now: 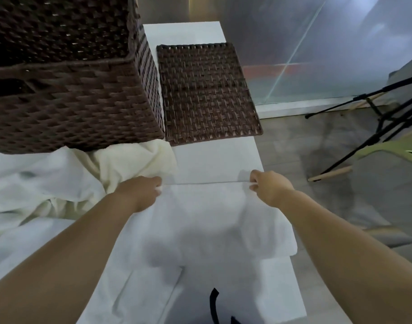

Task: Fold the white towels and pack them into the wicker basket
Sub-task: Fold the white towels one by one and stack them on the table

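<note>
Now both hands (206, 187) pinch the white towel's (207, 213) far edge — taut.

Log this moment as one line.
white towel: spread on table | left hand: pinches far corner | right hand: pinches far corner | wicker basket: open

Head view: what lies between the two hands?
In the head view, the far edge of the white towel runs straight from left hand to right hand.
</note>
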